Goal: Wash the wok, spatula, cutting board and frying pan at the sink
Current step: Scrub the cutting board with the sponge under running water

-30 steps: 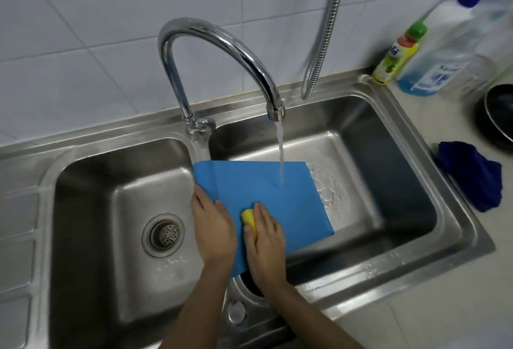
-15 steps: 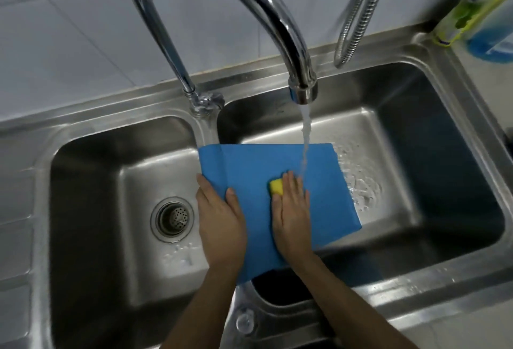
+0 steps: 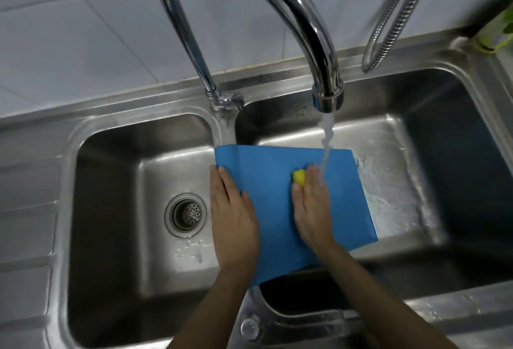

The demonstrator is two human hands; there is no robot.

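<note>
Since a second earlier, the right hand [image 3: 311, 204] had slid the yellow sponge [image 3: 299, 176] up the blue cutting board [image 3: 266, 182], from near its lower edge to its middle, and now sat directly under the falling water [image 3: 326, 149]; the view had also closed in on the sink, so the bottles and the dark cloth on the counter had dropped out of frame.

The cutting board lay tilted across the divider [image 3: 225, 129] between the two basins, its far edge toward the tap and most of its surface over the right basin [image 3: 402, 171]. The left hand [image 3: 231, 212] lay flat on the board's left edge, fingers straight and together, steadying it. The right hand pressed the sponge against the board with fingers extended over it; only a yellow corner showed beside the fingertips. Whether the thumb curled round the sponge could not be told.

Water ran from the chrome gooseneck faucet [image 3: 313, 38] onto the right hand's fingers and the board, and splashed over the floor of the right basin. The left basin [image 3: 116, 182] held a round drain strainer [image 3: 185, 215]. A flexible metal hose [image 3: 394, 15] hung at upper right, before the white wall tiles [image 3: 69, 43].
</note>
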